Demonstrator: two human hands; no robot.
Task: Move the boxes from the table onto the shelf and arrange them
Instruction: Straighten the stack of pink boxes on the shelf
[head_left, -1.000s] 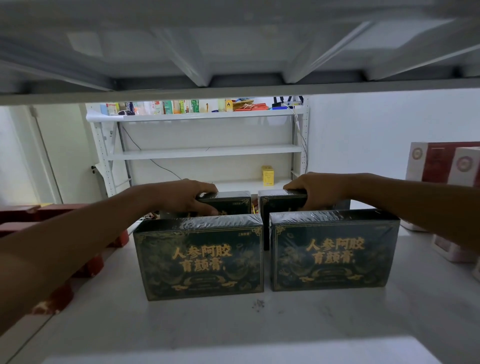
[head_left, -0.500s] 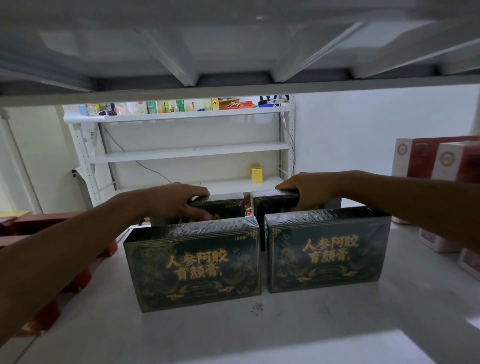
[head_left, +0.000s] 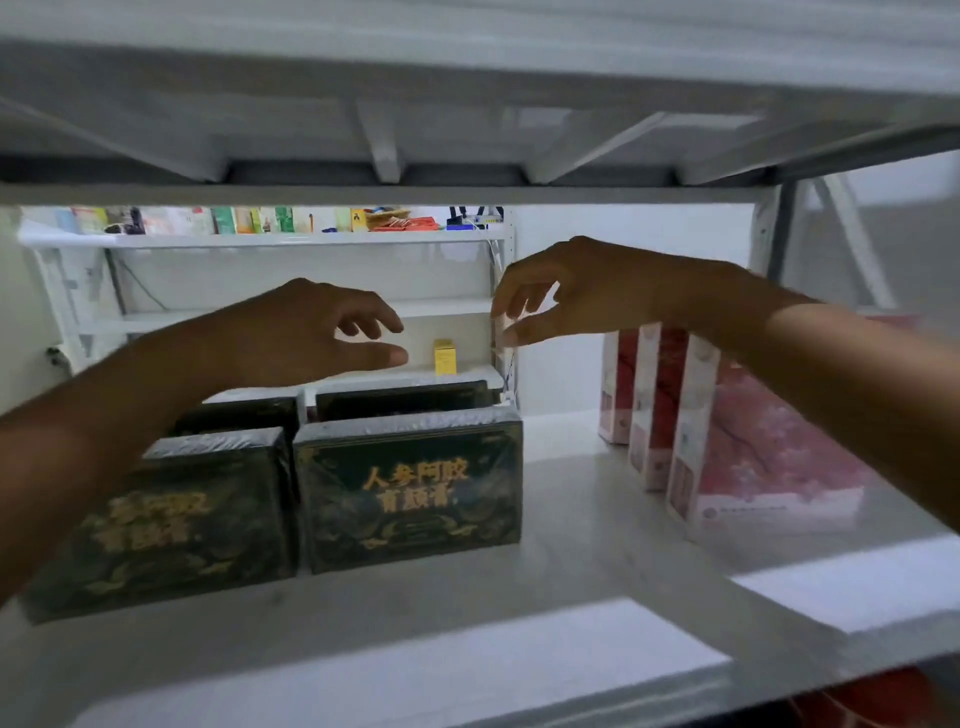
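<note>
The left hand (head_left: 311, 332) was raised above the dark green boxes, fingers loosely curled and thumb extended, grasping nothing. The right hand (head_left: 571, 293) was raised slightly higher, fingers drooping loosely, likewise released and touching no box. Below them, four dark green boxes stood upright on the shelf (head_left: 597, 519) in two rows. The front-left box (head_left: 171, 519) and front-right box (head_left: 415, 493) stood side by side, just apart, gold lettering facing outward. The rear-left box (head_left: 244, 413) and rear-right box (head_left: 400, 397) stood directly behind them, only their top edges visible. To the right, red-and-white boxes (head_left: 753, 452) stood on the same shelf, apart from the green group. A far rack (head_left: 311, 239) held assorted packages and one yellow carton (head_left: 444, 356).
</note>
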